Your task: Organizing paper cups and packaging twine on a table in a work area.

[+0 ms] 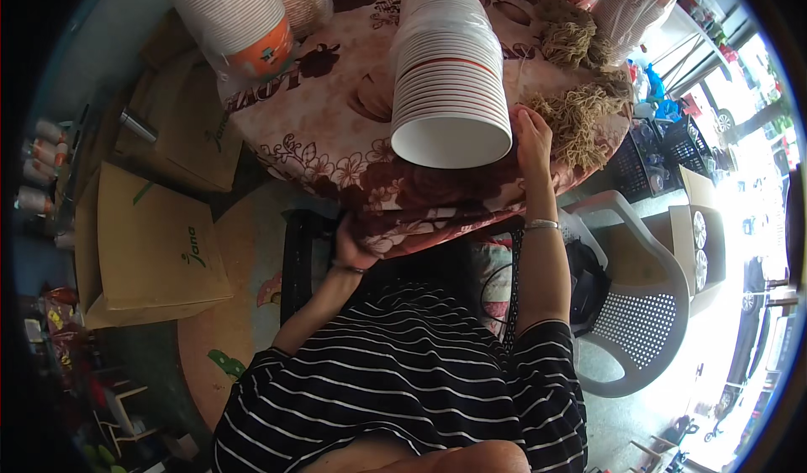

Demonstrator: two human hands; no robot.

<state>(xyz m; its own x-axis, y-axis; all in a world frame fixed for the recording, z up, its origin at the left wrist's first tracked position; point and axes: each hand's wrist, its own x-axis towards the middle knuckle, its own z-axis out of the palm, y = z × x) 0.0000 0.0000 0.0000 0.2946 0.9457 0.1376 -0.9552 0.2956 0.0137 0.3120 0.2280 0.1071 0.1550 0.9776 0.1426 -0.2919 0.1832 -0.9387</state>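
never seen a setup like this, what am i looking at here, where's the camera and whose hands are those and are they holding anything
There is no machine here: these are a person's own bare hands. The single picture comes from a wide fisheye camera on their head, looking down, so straight edges bend near the rim.

On the patterned tablecloth lies a nested stack of white cups on its side, open end toward the person, clear plastic around its far part. Other wrapped stacks and tan stringy bundles sit about it.

The right hand is beside the cups' open end; whether it touches them is hard to tell. The left hand is at the cloth's hanging edge, partly hidden, so its grip is unclear.
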